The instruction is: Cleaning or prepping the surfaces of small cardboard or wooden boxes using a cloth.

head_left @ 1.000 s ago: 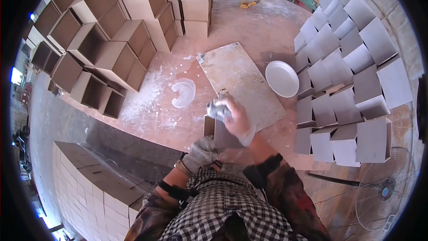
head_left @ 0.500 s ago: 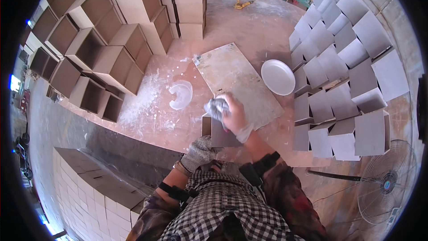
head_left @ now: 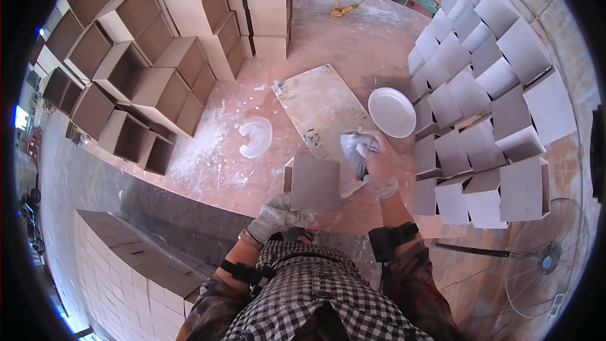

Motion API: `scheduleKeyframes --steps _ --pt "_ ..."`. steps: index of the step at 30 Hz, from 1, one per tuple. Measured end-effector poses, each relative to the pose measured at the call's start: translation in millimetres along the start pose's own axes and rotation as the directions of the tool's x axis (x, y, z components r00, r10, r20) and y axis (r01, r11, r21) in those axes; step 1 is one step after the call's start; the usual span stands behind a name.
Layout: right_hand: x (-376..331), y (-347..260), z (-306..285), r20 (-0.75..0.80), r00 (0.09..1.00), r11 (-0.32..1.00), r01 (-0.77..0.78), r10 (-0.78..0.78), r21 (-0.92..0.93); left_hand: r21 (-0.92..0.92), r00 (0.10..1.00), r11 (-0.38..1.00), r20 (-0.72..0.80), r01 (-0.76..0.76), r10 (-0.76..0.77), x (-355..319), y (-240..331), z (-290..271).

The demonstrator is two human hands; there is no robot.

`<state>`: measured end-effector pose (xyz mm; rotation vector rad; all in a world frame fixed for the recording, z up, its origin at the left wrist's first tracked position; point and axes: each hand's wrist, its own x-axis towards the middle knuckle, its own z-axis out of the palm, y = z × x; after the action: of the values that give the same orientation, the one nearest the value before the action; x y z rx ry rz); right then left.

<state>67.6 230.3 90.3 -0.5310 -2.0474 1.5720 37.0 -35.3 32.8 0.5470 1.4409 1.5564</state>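
Note:
A small open-ended box [head_left: 315, 183] with grey faces stands at the near edge of the table. My left hand [head_left: 276, 218], in a grey knit glove, is closed on the box's lower left corner; some of its fingers are hidden. My right hand [head_left: 380, 167] is closed round a bunched grey-and-white cloth [head_left: 358, 150], to the right of the box and apart from it. Beneath the cloth lies a stained flat board [head_left: 325, 101]. Just beyond my right hand is a white oval dish [head_left: 372, 110].
Stacked brown open boxes [head_left: 151, 88] rise at the left, and grey-white boxes [head_left: 464, 88] at the right. White smears [head_left: 255, 137] mark the pink tabletop [head_left: 221, 170]. A yellow tool [head_left: 343, 9] lies at the far side. A fan [head_left: 548, 262] stands at the lower right.
My right hand has swung right with the cloth, away from above the box, uncovering its top face. My left hand has stayed at the box's corner.

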Motion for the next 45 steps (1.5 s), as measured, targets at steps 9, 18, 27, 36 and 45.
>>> scheduleKeyframes --steps 9,18,27,36,45 --pt "-35 5 19 0.287 0.944 0.975 0.199 -0.164 -0.099 0.483 0.940 0.820 0.019 -0.307 0.341 13 -14 0" --pt "-142 11 7 0.558 0.762 0.944 0.270 -0.329 0.189 0.545 0.943 0.804 -0.067 -0.239 0.325 11 -7 2" --pt "-132 -11 -32 0.047 0.983 0.960 0.161 -0.176 0.229 0.640 0.767 0.610 -0.050 -0.467 0.639 -19 64 -9" --pt "-111 -25 -8 0.039 0.992 0.825 -0.124 0.122 0.551 0.926 0.639 0.215 0.034 -0.309 0.769 -61 117 -21" --pt "-84 -87 1 0.068 0.990 0.844 -0.140 0.122 0.517 0.941 0.602 -0.324 0.314 -0.096 0.734 -87 148 -9"
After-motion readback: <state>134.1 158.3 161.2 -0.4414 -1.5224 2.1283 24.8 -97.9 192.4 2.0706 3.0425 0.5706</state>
